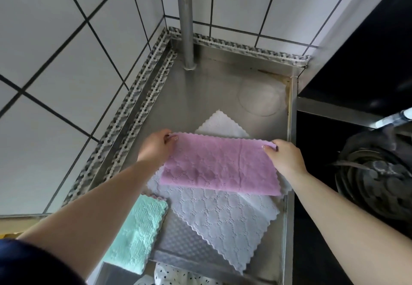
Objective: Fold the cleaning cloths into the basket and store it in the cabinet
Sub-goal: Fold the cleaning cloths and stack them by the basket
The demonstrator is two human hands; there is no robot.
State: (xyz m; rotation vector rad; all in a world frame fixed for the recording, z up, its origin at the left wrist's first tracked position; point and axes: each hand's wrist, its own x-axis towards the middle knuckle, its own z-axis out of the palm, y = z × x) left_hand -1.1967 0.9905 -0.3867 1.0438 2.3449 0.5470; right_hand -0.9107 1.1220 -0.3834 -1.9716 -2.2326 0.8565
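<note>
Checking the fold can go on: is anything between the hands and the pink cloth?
Nothing visible. The left hand and right hand each already pinch a far corner of the pink cloth, which lies over a white cloth on the steel counter.

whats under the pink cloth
A white cloth lies under the pink cloth, which both hands hold by its far corners. Another white cloth peeks out behind. What the pink covers cannot be seen.

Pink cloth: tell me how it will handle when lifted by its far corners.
Probably floppy: the pink cloth sags between the left hand and right hand. Likely light, since fingertip pinches hold it. Its textured weave suggests little slipping.
</note>
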